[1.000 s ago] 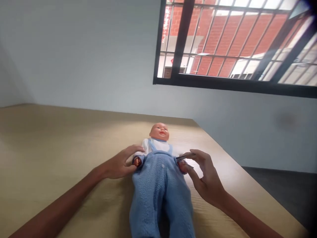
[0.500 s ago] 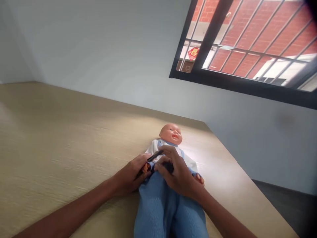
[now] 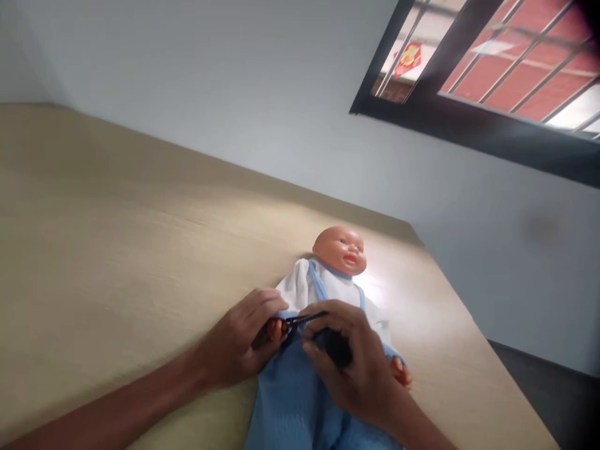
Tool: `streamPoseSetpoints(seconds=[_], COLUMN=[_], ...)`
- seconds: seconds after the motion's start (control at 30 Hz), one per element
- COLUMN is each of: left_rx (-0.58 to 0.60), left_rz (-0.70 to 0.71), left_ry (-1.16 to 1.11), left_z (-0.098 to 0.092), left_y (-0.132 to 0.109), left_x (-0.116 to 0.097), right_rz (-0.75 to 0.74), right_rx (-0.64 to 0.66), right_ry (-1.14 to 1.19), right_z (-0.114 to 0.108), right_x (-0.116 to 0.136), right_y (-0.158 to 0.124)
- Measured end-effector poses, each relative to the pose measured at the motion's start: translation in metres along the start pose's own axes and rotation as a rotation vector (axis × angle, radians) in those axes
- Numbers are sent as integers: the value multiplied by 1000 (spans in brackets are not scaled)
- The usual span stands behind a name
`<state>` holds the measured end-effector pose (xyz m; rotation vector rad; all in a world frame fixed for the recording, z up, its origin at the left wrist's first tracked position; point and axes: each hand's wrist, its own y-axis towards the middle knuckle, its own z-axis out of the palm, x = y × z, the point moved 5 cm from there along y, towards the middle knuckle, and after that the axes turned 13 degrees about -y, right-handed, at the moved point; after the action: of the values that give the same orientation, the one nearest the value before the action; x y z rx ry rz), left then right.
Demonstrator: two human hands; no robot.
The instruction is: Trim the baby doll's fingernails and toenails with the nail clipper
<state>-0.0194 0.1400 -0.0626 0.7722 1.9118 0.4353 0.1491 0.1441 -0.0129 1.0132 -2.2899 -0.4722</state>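
Note:
A baby doll (image 3: 340, 250) lies on its back on the table, dressed in a white top and blue trousers. My left hand (image 3: 246, 328) is closed around the doll's small hand (image 3: 275, 329) on the left side, whose fingers stick out from a blue cuff. In my right hand (image 3: 354, 356) is a slim black nail clipper (image 3: 304, 317), pinched between thumb and fingers. Its tip points left and reaches the doll's fingers; whether it touches them I cannot tell. The doll's other hand (image 3: 400, 372) rests beside my right wrist.
The pale wooden table (image 3: 117, 237) stretches far to the left and ends at a slanted edge on the right. Behind it rises a plain wall (image 3: 210, 81) with a dark-framed, barred window (image 3: 450, 94). Dark floor (image 3: 525, 381) shows beyond the right edge.
The view has shifted, so the window sits higher and further right. The clipper has tilted from steep to nearly level, its tip at the doll's fingers. My left hand keeps its hold.

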Motion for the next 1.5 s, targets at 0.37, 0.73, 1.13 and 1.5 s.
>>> streamPoseSetpoints(seconds=[0.37, 0.73, 1.13, 1.5], left_rx=[127, 108, -58, 32], left_rz=[-38, 34, 43, 1], left_ry=[-53, -17, -102, -33], left_z=[1, 3, -3, 0], left_y=[7, 7, 3, -1], left_x=[10, 7, 5, 6], right_rz=[-43, -237, 61, 151], right_rx=[-39, 16, -211, -56], right_ry=[19, -166, 93, -2], right_z=[0, -1, -1, -6], right_x=[10, 19, -1, 1], right_y=[10, 6, 2, 3])
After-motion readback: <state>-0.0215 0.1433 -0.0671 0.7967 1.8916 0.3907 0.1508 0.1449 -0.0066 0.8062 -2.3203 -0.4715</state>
